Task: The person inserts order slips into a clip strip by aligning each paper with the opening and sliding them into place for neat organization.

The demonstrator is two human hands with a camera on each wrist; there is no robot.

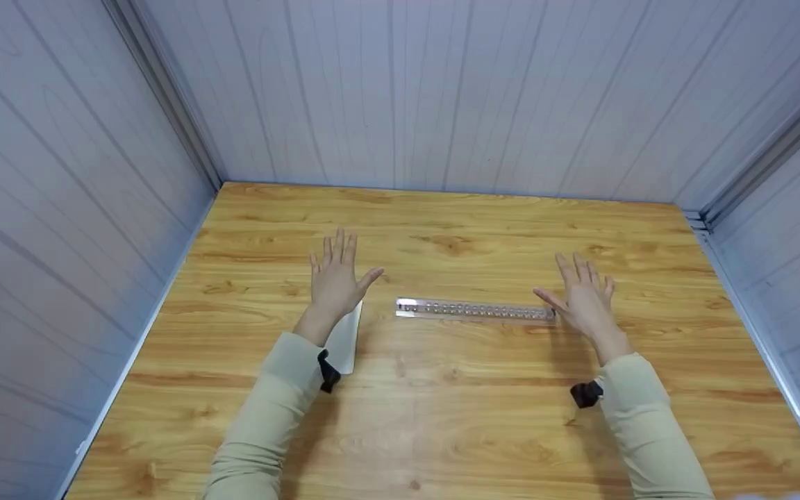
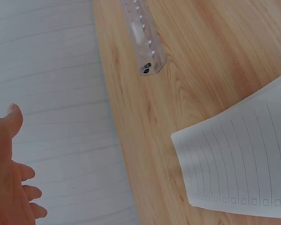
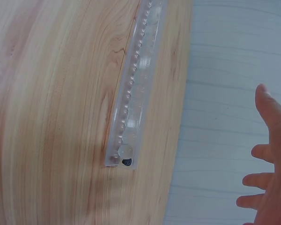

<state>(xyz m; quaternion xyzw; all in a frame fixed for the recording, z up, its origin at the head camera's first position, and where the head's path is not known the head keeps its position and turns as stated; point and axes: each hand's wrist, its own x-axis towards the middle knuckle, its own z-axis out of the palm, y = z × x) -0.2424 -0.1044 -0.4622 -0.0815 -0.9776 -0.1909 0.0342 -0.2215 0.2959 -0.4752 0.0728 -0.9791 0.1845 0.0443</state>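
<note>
Between both hands (image 1: pixel 336 285) (image 1: pixel 586 307), a clear strip (image 1: pixel 473 310)

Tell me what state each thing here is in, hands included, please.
Left hand: fingers straight, holding nothing.
Right hand: fingers straight, holding nothing.
Clear strip: lying on the table, not gripped.
Paper: lying on the table, lined, no handwriting visible.

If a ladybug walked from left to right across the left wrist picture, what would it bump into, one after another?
The person's bare left hand → the long, narrow, clear plastic case → the white paper with thin dark lines.
</note>
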